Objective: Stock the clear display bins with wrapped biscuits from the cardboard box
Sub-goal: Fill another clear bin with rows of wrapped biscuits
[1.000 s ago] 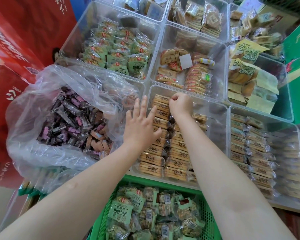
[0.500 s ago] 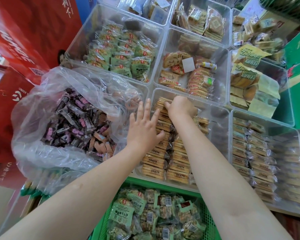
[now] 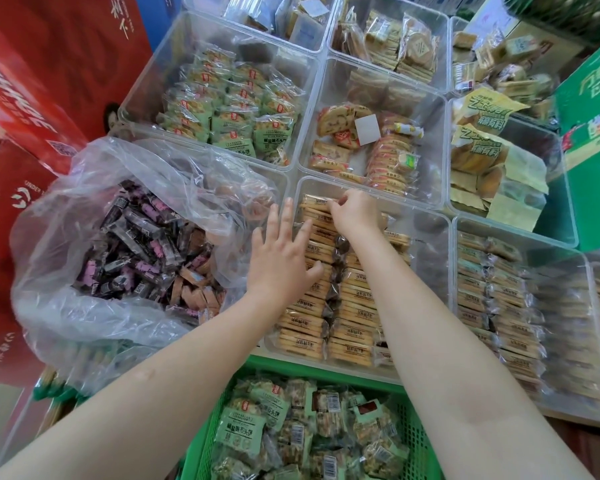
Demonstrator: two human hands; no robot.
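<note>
A clear display bin (image 3: 426, 233) in the middle holds two neat rows of wrapped biscuits (image 3: 355, 306) in tan packets. My left hand (image 3: 281, 258) lies flat with fingers spread on the left row, pressing the packets. My right hand (image 3: 354, 211) is at the far end of the bin, its fingers curled and pinching the top biscuit packet (image 3: 317, 202) of the left row. No cardboard box shows in this view.
A clear plastic bag (image 3: 84, 209) of dark and pink wrapped sweets bulges at the left. A green crate (image 3: 413, 445) of green-labelled packets sits near me. More clear bins with green packets (image 3: 229, 109), orange packets (image 3: 388, 161) and tan biscuits (image 3: 492, 289) surround the middle one. Red cartons (image 3: 49, 64) stand at the left.
My right hand has shifted slightly along the far end of the row, now pinching the top packet. My left hand stays flat on the left row.
</note>
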